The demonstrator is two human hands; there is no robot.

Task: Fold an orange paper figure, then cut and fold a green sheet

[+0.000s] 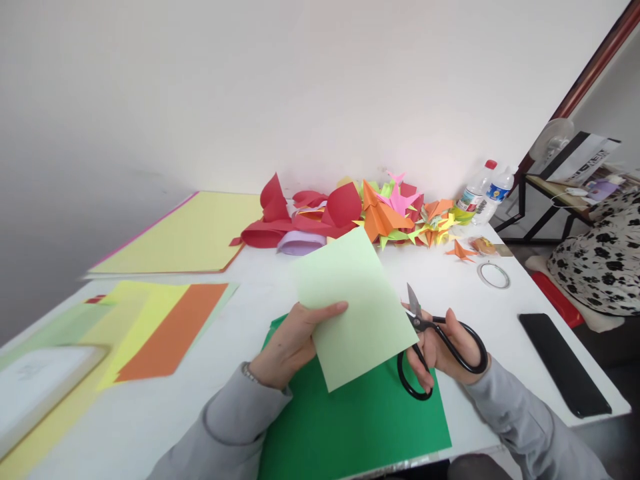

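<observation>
My left hand (pixel 295 337) pinches a pale green sheet of paper (pixel 363 320) near its left edge, thumb on top. In my right hand (pixel 453 343) is a pair of scissors (pixel 424 324) with black loop handles. The blades are apart and sit at the paper's right corner; whether they touch it I cannot tell. Below both hands a dark green sheet (pixel 355 427) lies flat at the table's front edge.
Folded paper shapes (pixel 385 210) pile up by the wall, with red paper pieces (pixel 320 217) beside them. Coloured sheets (pixel 173 333) and a white box (pixel 45 380) lie left. Right are a tape roll (pixel 493 274), a black phone (pixel 564 363) and two bottles (pixel 477 189).
</observation>
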